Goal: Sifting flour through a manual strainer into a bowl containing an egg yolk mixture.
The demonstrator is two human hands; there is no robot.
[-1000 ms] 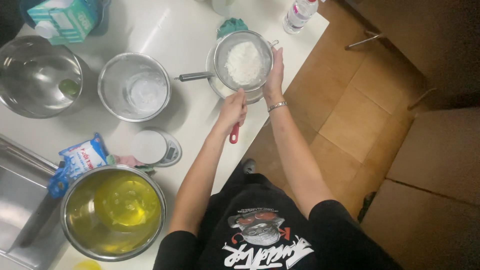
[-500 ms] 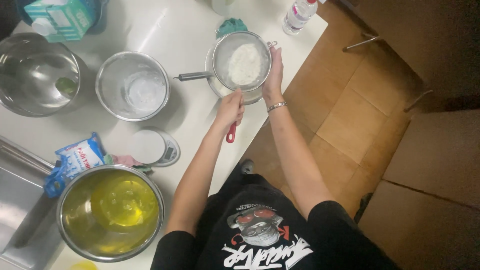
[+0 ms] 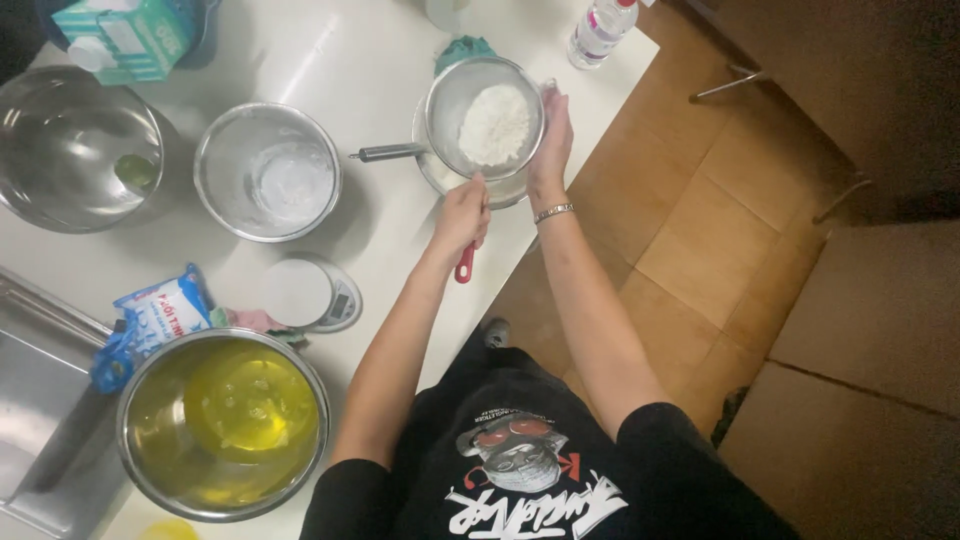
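A round metal sieve (image 3: 452,98) holding white flour (image 3: 493,123) sits over a bowl (image 3: 505,190) near the table's right edge. My left hand (image 3: 463,215) grips the sieve's red handle (image 3: 464,265) at its near side. My right hand (image 3: 551,140) rests against the sieve's right rim, fingers curled on it, a bracelet on the wrist. A second metal handle (image 3: 388,153) sticks out to the left of the sieve.
On the white table: an empty steel bowl (image 3: 267,172), a larger steel bowl (image 3: 78,150) at far left, a bowl of yellow liquid (image 3: 222,420), a small round scale (image 3: 310,293), a blue bag (image 3: 150,320), a carton (image 3: 125,35), a bottle (image 3: 600,30). Sink (image 3: 35,400) at left.
The hands stay on the sieve; the flour heap inside has shifted slightly, and the view has moved a little.
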